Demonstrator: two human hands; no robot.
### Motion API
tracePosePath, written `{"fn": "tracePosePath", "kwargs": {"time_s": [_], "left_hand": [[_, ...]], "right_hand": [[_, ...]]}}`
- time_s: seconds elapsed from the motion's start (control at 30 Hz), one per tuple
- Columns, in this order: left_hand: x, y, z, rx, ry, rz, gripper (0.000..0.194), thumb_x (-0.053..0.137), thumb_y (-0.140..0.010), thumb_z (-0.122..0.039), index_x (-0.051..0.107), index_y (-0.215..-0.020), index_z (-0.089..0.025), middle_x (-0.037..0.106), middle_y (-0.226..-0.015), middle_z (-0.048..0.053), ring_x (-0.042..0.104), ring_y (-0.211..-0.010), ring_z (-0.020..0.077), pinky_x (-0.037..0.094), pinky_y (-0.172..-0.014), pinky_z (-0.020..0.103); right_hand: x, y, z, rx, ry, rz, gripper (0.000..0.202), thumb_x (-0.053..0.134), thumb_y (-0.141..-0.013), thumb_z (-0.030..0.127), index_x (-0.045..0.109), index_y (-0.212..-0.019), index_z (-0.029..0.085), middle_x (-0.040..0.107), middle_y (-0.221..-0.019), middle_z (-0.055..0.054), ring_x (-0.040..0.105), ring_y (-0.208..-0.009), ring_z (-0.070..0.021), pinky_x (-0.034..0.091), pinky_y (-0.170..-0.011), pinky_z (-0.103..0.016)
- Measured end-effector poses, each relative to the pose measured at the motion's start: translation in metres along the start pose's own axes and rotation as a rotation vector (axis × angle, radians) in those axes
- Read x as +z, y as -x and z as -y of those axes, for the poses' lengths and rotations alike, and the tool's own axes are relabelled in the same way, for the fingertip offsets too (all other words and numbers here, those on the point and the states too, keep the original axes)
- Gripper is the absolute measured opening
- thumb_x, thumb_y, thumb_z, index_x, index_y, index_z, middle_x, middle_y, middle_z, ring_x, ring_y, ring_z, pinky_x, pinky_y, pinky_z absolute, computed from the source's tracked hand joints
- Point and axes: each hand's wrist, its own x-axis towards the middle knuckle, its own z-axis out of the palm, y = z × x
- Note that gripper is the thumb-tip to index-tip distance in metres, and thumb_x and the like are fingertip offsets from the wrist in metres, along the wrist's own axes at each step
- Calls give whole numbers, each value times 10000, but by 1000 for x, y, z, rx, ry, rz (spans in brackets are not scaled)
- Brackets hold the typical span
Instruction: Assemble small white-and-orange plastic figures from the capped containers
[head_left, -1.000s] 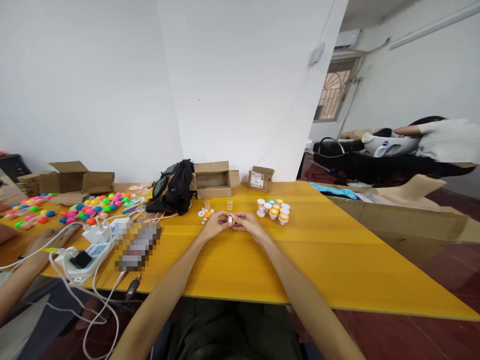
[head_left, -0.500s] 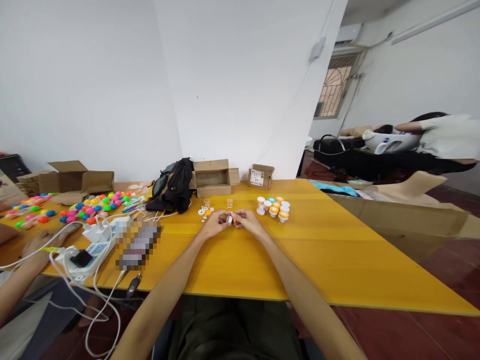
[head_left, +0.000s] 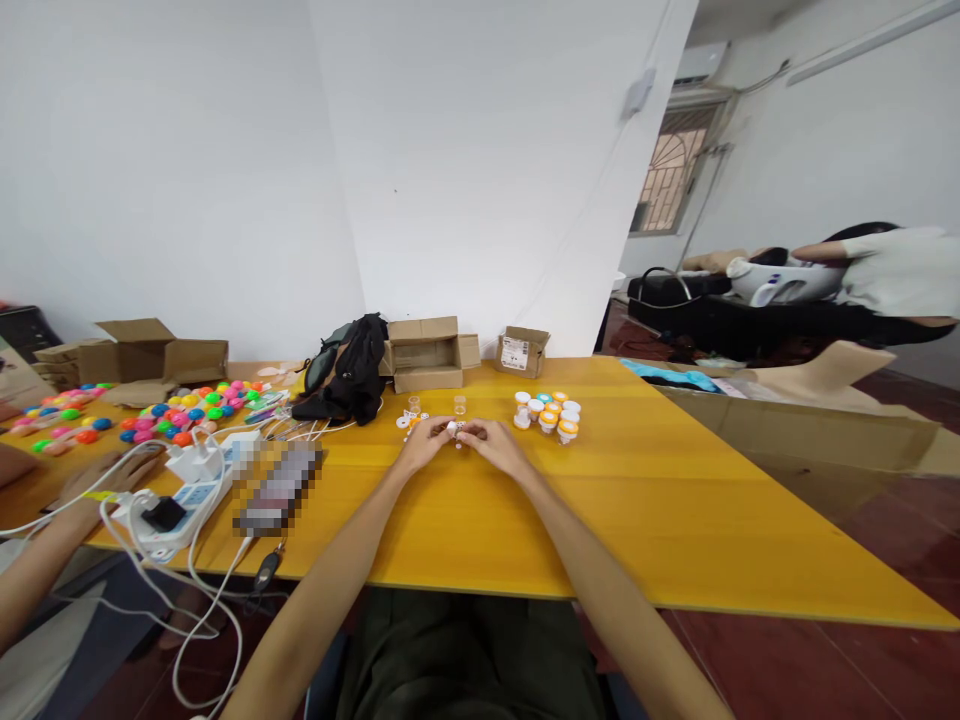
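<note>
Near the middle of the yellow table (head_left: 480, 530), my left hand (head_left: 427, 443) is closed on a small white part (head_left: 452, 428). My right hand (head_left: 491, 443) is closed in a pinch beside it, on a small white piece with dark spots (head_left: 461, 428). Just behind the hands stand two clear cups (head_left: 460, 405). Small white and orange pieces (head_left: 403, 422) lie left of my left hand, partly covered by it. Several small jars with white, orange and teal lids (head_left: 547, 412) are grouped to the right of my right hand.
Behind are open cardboard boxes (head_left: 427, 375) and a black bag (head_left: 349, 380). On the left lie colourful balls (head_left: 184, 415), a power strip (head_left: 176, 510) with white cables, a blurred-out device (head_left: 277, 490) and another person's hand (head_left: 112, 475). A large carton (head_left: 780, 430) stands right of the table.
The white part between my hands has turned and moved slightly up and left. A spotted white piece now shows at my right fingertips, where yellow showed before.
</note>
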Motion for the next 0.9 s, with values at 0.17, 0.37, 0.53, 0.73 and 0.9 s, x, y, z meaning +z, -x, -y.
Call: {"fn": "tracePosePath", "kwargs": {"time_s": [0.17,0.37,0.53,0.73,0.9], "left_hand": [[1,-1,2,-10,0,-3,280,695,-789,-260,772,-1050,-197,774,-1067,65,700,-994,249,544,-934,373],[2,0,4,-23,16,-5,281,692,-789,-234,766,-1057,-193,771,-1071,68,702,-974,238,549,-926,373],[2,0,4,-47,28,-17,296,691,-801,-276,761,-1076,-192,774,-1010,64,698,-960,239,559,-880,359],[1,-1,1,-99,50,-21,294,659,-820,-286,763,-1075,-186,771,-999,57,696,-867,215,561,-812,327],[1,-2,0,-135,101,-29,281,642,-825,-289,766,-1057,-189,761,-922,45,692,-820,202,558,-756,302]], "right_hand": [[-1,5,6,-69,278,-4,91,699,-797,231,767,-855,252,766,-838,-27,669,-766,-201,499,-743,-289],[0,9,10,-72,463,4,175,690,-825,237,770,-978,267,751,-993,-60,671,-906,-230,475,-772,-292],[-1,6,6,-77,402,-20,117,702,-818,265,769,-914,270,761,-953,-47,676,-871,-216,486,-769,-283],[-4,0,-1,-25,110,-89,80,668,-810,276,741,-798,247,760,-808,-26,688,-778,-212,523,-752,-304],[-11,-4,-4,128,-182,-82,150,668,-797,338,683,-706,220,685,-616,5,642,-583,-174,519,-563,-264]]}}
